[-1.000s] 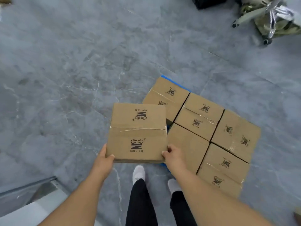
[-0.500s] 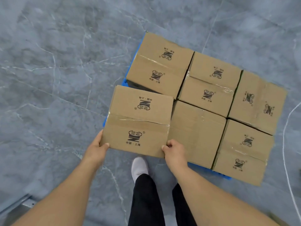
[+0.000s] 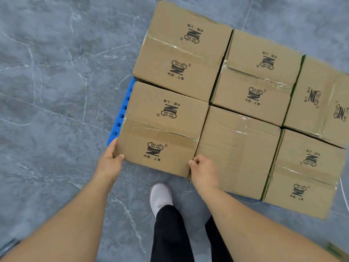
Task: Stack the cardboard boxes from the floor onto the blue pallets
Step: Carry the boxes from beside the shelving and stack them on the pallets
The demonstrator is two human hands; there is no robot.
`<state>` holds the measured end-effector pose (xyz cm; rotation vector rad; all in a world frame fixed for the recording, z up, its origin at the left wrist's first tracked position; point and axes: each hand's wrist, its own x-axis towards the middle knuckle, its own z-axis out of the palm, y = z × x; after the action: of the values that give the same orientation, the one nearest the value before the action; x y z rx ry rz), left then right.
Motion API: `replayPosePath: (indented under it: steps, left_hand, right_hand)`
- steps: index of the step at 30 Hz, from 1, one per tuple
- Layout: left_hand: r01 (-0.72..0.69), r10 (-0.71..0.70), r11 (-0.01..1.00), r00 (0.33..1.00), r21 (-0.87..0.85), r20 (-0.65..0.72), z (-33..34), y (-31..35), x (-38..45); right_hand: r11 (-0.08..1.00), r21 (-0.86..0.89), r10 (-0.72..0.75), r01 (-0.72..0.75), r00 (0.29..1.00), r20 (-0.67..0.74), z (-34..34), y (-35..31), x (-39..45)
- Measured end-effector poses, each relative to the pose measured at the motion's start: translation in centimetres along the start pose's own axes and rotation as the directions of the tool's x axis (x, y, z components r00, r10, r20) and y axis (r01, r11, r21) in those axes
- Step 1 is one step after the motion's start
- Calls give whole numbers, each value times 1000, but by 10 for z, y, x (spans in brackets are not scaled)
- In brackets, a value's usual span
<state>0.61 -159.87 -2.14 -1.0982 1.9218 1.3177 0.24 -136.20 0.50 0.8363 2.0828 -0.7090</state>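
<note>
I hold a taped cardboard box [image 3: 162, 127] with a black logo at the near left corner of the blue pallet [image 3: 120, 114]. My left hand [image 3: 110, 160] grips its near left corner and my right hand [image 3: 203, 170] grips its near right corner. The box sits level with several other cardboard boxes [image 3: 245, 76] that cover the rest of the pallet, tight against the plain box [image 3: 236, 148] on its right and the box [image 3: 181, 50] behind it. Only a strip of the pallet's perforated left edge shows.
Grey marbled floor tiles [image 3: 56, 82] spread out to the left and behind. My white shoe [image 3: 160, 197] and black trouser legs stand just in front of the pallet. A thin white cable [image 3: 343, 193] lies at the far right.
I stepped closer and lowered the held box forward into the near left spot on the pallet, beside the other boxes. Both hands kept their grip on its near corners.
</note>
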Motion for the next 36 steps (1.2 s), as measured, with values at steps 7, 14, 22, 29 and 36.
replayPosePath:
  steps: [7, 14, 22, 29, 36]
  left_hand:
    - [18, -17, 1000, 1000, -25, 23, 17, -16, 7]
    - [74, -75, 997, 996, -9, -49, 32, -17, 6]
    - [131, -134, 990, 990, -59, -35, 46, -22, -4]
    - [187, -193, 980, 973, -63, -128, 53, 7, -41]
    - [81, -72, 996, 974, 36, -215, 49, 56, -140]
  right_hand:
    - [997, -34, -66, 64, 997, -36, 7, -6, 12]
    - [997, 73, 43, -20, 947, -317, -5, -2, 20]
    - [969, -245, -113, 30, 938, -329, -19, 44, 14]
    - [961, -264, -149, 76, 952, -268, -43, 31, 4]
    - [925, -279, -315, 260, 932, -178, -94, -6, -59]
